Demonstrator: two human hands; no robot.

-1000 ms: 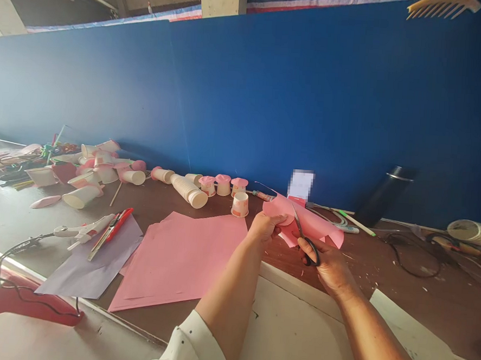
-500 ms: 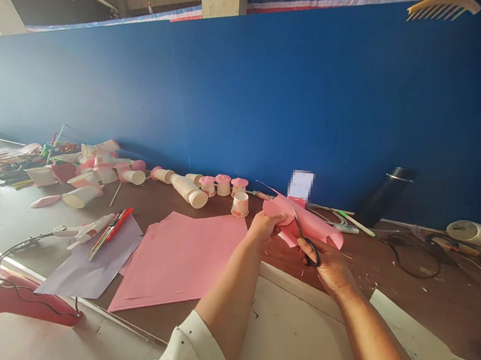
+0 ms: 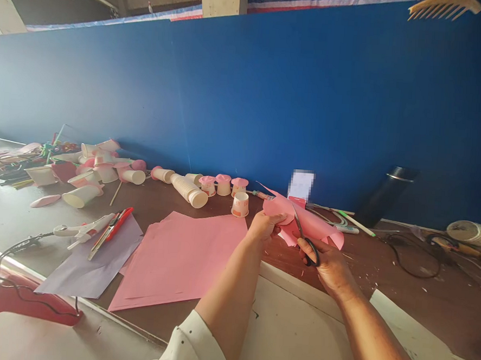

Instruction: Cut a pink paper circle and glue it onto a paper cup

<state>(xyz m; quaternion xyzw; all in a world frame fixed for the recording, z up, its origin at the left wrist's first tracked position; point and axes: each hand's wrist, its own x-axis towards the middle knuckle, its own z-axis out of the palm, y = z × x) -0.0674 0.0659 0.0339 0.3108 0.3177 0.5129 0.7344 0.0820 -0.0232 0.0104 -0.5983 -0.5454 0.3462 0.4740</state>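
My left hand point(image 3: 267, 225) pinches a curled sheet of pink paper point(image 3: 315, 220) at its left, where a rounded part is partly cut out. My right hand point(image 3: 329, 264) is closed around the black handles of a pair of scissors point(image 3: 311, 251). Their blades lie at the edge of the rounded part, within the paper. Behind my left hand stands an upside-down paper cup point(image 3: 240, 205) with red window marks drawn on it. A stack of pink sheets point(image 3: 182, 258) lies flat on the table to the left of my left forearm.
Several paper cups with pink tops point(image 3: 223, 184) stand near the blue partition point(image 3: 246, 93), beside a lying stack of nested cups point(image 3: 186, 190). A red utility knife point(image 3: 110, 232) and a glue gun point(image 3: 85, 230) rest on purple paper point(image 3: 96, 271). A black bottle point(image 3: 386, 197) stands at right.
Both hands, the paper and the scissors stay in nearly the same place. No clear movement shows beyond a tiny shift of the view.
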